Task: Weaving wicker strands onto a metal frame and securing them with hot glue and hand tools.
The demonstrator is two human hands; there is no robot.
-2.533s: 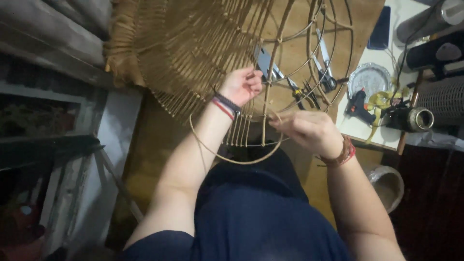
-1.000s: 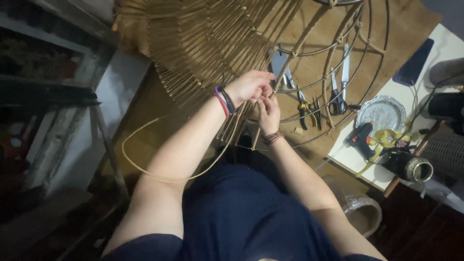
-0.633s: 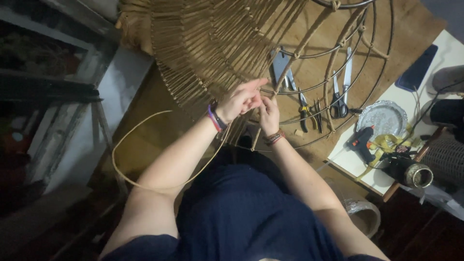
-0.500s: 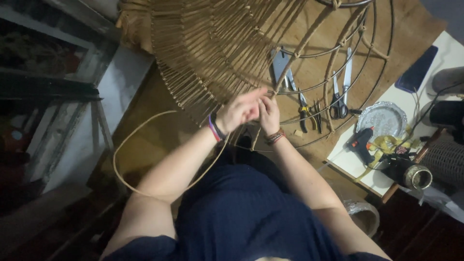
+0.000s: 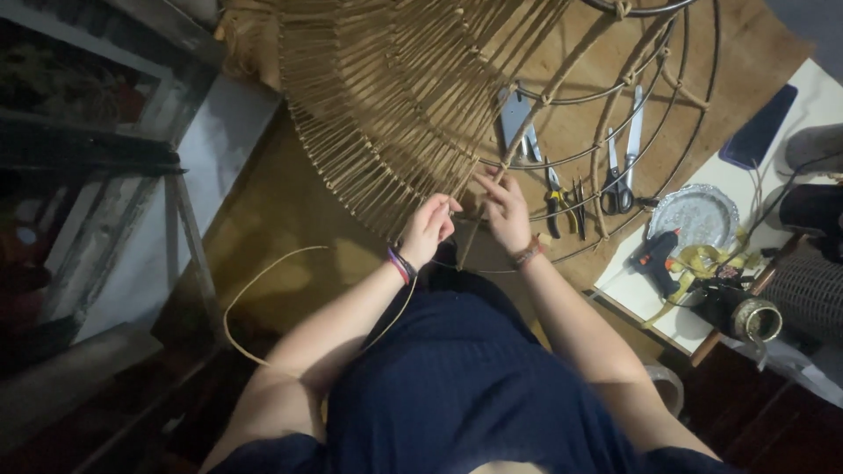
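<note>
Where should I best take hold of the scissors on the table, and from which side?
By the black handle loops at the near end of the scissors, reaching in from the person's side. The blades point away, and a frame wire crosses them, so the loops look freest.

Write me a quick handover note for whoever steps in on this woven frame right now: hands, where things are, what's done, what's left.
Left hand: closed on the loose cane strand, which loops down to the person's left.
Right hand: fingers at the weave's edge on the wire frame, touching a spoke.
Tools: scissors, pliers and glue gun lie to the right.
Done: the woven section fills the left part of the frame.
Left: the right part is bare wire rings and spokes.
</note>
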